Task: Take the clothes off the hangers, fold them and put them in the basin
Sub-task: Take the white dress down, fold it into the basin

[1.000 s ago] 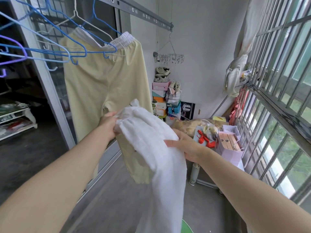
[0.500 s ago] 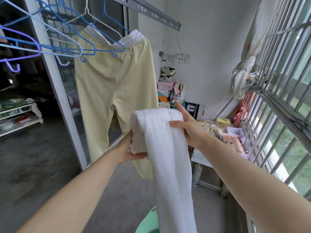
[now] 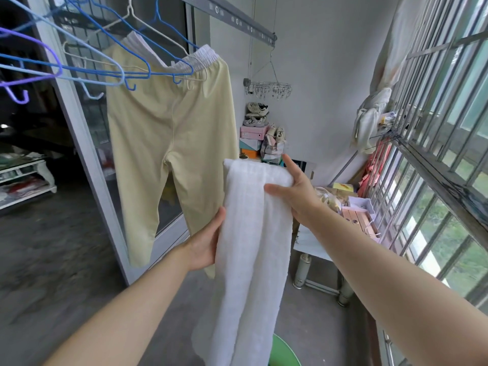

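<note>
A long white garment (image 3: 250,247) hangs folded lengthwise in front of me. My right hand (image 3: 293,191) pinches its top right edge, thumb in front and fingers behind. My left hand (image 3: 208,241) holds its left edge lower down, thumb in front and the fingers hidden behind the cloth. Pale yellow trousers (image 3: 169,143) hang from a white hanger (image 3: 169,48) on the rail (image 3: 237,22) behind. Several empty blue and purple hangers (image 3: 79,67) hang to the left. The rim of a green basin (image 3: 285,352) shows at the bottom, under the white garment.
A small table (image 3: 311,247) with bags and boxes stands at the right under the barred window (image 3: 435,154). Stacked shoe boxes and shoes (image 3: 256,133) fill the far corner. A clip hanger (image 3: 269,88) dangles above them. A sliding door frame (image 3: 84,154) is on the left.
The white garment went from bunched in both hands to folded lengthwise and hanging straight. My left hand slid down its left edge while my right hand kept the top.
</note>
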`<state>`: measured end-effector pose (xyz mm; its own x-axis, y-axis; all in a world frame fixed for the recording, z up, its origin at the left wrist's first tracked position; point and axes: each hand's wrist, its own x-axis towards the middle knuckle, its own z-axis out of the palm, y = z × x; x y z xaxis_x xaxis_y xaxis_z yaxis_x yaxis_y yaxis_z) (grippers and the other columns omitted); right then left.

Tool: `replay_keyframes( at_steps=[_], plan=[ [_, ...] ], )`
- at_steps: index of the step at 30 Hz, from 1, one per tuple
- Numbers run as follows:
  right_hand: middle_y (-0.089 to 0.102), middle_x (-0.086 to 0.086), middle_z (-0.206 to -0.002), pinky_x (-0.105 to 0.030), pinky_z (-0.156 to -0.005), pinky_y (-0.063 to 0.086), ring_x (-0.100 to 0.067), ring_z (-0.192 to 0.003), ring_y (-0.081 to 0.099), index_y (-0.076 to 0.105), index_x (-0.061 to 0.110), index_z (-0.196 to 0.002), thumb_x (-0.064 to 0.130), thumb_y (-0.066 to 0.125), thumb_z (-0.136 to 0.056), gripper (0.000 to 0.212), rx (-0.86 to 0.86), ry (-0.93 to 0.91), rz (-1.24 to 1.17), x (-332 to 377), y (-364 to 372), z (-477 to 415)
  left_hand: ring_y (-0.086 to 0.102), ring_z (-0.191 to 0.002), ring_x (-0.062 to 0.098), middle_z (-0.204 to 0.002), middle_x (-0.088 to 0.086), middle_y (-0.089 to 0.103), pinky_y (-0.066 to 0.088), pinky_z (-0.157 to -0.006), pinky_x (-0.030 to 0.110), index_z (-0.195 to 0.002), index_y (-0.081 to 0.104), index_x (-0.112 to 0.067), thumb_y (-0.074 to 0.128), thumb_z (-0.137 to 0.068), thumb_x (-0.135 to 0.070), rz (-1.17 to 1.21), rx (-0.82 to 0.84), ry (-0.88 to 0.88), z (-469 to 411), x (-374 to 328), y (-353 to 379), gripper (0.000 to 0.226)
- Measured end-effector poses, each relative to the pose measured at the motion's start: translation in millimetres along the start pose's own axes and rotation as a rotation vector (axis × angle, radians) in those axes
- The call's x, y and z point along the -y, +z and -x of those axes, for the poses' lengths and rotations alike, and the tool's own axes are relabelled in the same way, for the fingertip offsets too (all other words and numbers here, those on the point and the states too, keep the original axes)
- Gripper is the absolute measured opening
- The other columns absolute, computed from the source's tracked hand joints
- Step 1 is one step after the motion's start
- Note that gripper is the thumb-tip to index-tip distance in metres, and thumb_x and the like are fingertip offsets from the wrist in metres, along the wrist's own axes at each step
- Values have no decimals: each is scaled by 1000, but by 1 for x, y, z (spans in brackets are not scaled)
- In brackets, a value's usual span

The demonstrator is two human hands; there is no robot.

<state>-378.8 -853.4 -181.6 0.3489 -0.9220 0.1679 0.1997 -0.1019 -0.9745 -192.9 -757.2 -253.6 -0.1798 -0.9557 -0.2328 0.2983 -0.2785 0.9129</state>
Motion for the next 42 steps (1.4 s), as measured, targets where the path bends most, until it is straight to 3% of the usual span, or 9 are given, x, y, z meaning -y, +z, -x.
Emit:
replay_keyframes(
  at_steps=[3,8,14,17,19,23,29,39,42],
  plan=[
    [47,2,-140,-48,-94,51,-22,-117,57,35,35,-145,-7,76,-72,93,-4,11,-17,-4,1,4,68,-100,14,-108,-2,72,55,-80,28,-123,57,-12,91,-44,-35,-167,-46,47,-3,7,3,89],
    [45,3,-142,-50,-93,52,-24,-119,56,37,42,-141,-4,76,-73,90,43,32,-71,-11,7,6,70,-88,12,-102,3,73,55,-79,29,-97,66,-15,83,-48,-15,-257,-332,162,-14,18,7,52],
    [47,5,-138,-44,-92,53,-17,-117,58,17,40,-149,5,78,-73,104,36,43,-38,-21,-7,17,70,-68,7,-79,-4,72,56,-64,20,-86,65,-13,73,-73,8,-186,-379,225,-16,14,9,26],
    [56,10,-124,-37,-88,53,-13,-113,58,5,38,-150,16,82,-68,115,77,128,26,-45,-20,28,70,-75,12,-91,4,71,57,-73,25,-90,65,-12,71,-75,8,-149,-403,242,-16,11,12,26],
    [49,3,-138,-41,-95,51,-18,-121,55,6,39,-149,24,91,-58,125,181,259,36,-61,-25,36,69,-87,19,-99,8,70,55,-81,32,-96,64,-10,72,-75,5,-100,-417,251,-16,8,14,27],
    [60,-1,-130,-31,-85,55,-18,-115,61,39,26,-138,6,75,-75,76,348,310,-3,-69,-21,49,69,-92,22,-102,9,71,54,-82,34,-104,64,-7,74,-76,-1,-71,-394,251,-19,2,21,30],
    [73,-6,-106,-29,-69,58,-21,-95,71,65,13,-112,16,73,-81,32,222,452,-24,-60,-24,53,72,-86,18,-97,5,74,57,-76,31,-101,66,-11,73,-80,-9,-48,-332,230,-25,-2,31,22],
    [72,-7,-105,-30,-70,58,-20,-91,71,65,10,-113,24,74,-81,37,-16,327,21,-71,-23,47,69,-93,22,-106,12,71,54,-85,34,-115,62,-2,71,-82,-8,-52,-336,213,-31,-2,29,35],
    [72,-6,-104,-38,-79,58,-20,-90,71,62,10,-116,32,76,-78,46,-89,282,147,-74,-22,41,67,-101,19,-114,7,68,52,-86,32,-123,54,-7,80,-69,-2,-133,-335,305,-32,1,28,60]
  ],
)
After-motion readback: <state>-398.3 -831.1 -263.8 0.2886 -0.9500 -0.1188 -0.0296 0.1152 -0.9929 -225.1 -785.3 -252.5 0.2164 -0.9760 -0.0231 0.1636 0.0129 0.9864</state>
